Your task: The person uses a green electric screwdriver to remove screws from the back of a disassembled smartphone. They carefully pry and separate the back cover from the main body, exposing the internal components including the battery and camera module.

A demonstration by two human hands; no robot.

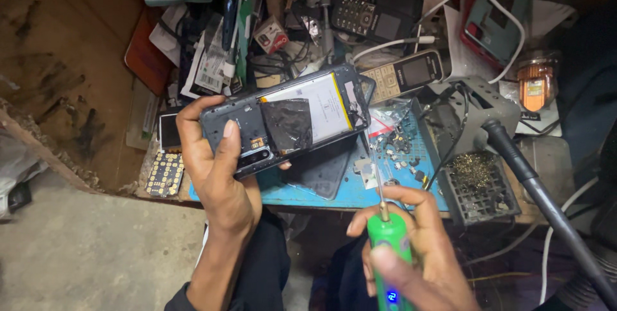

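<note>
The left hand [215, 169] is gripping an opened phone [286, 121] by its end, holding it tilted above the blue mat [308, 194] at the counter edge. The right hand [411, 246] is clenching a green screwdriver [389, 237], its thin bit pointing up toward the phone's corner. If the bit is slipping, it is likely gouging the white battery [328, 105]; a loosening grip is risking a drop onto the floor [96, 246].

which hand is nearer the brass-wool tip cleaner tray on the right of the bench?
Right. The right hand, gripping the green screwdriver, sits just below-left of the tray. The left hand holds the opened phone far to its left.
</note>
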